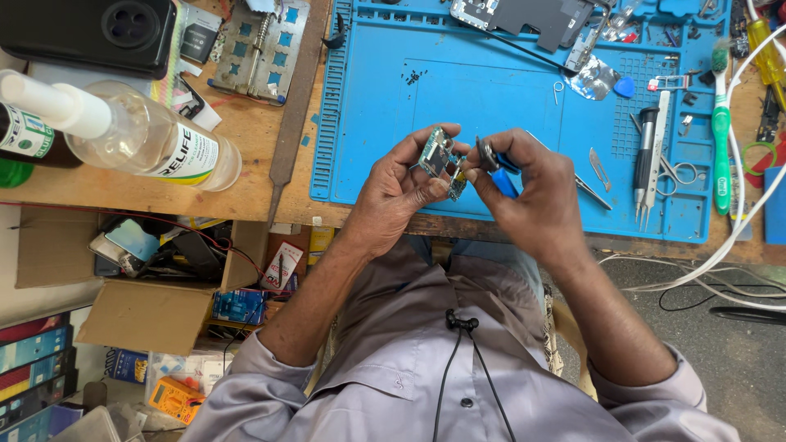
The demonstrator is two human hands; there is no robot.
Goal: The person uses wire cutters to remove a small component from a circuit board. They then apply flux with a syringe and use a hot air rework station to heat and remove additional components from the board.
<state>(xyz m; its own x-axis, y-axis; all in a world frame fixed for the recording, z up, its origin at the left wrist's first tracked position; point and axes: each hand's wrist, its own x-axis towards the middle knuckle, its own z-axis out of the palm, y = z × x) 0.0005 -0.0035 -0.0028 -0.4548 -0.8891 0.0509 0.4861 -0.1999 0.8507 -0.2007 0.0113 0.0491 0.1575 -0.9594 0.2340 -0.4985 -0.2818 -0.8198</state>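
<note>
My left hand (399, 187) grips a small green circuit board (439, 159) above the near edge of the blue work mat (491, 90). My right hand (528, 192) holds a blue-handled tool (501, 177) whose metal tip meets the right edge of the board. Both hands are close together, nearly touching, over the wooden bench edge.
A clear plastic bottle (139, 135) lies on the wooden bench at left, beside a black phone (90, 33). Tweezers, scissors (667, 168), a scalpel blade (599, 169) and a green toothbrush (720, 123) lie on the mat's right side. An open cardboard box (139, 278) sits below the bench. White cables (720, 262) trail at right.
</note>
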